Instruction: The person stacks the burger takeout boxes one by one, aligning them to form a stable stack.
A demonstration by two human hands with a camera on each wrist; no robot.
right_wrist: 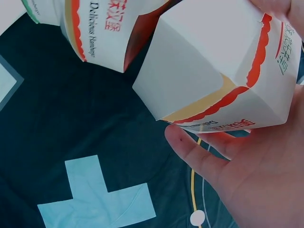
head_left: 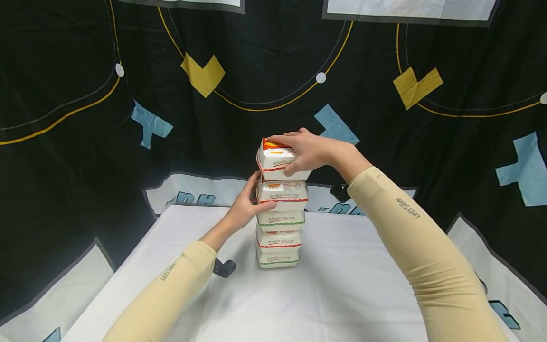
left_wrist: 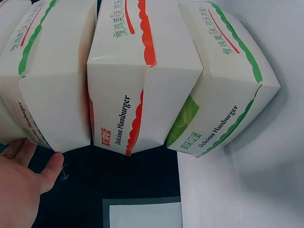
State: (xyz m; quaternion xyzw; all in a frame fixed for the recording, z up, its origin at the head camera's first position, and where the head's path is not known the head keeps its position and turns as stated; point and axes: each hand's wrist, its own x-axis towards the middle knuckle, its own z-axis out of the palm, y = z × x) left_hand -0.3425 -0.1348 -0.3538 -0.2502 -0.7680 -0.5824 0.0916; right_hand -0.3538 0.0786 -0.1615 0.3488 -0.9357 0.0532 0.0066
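Several white paper hamburger boxes stand in one upright stack, with red and green scalloped bands alternating. My right hand (head_left: 305, 149) grips the top hamburger box (right_wrist: 204, 61), which has a red band and an orange-red lid. This box sits slightly askew over the red-banded box (head_left: 282, 194) below; a wedge of gap shows between them in the right wrist view. My left hand (head_left: 247, 205) holds the side of the stack around that second box, thumb across its front. Lower down are a green-banded box (head_left: 280, 219), another red-banded box (left_wrist: 142, 85) and the bottom green-banded box (left_wrist: 218, 80).
The stack stands on a white-covered table (head_left: 342, 285), towards its far edge. Behind hangs a black cloth (head_left: 256, 61) with yellow and blue shapes. Dark wrist cameras sit near both cuffs; the left one (head_left: 224, 268) is beside the stack.
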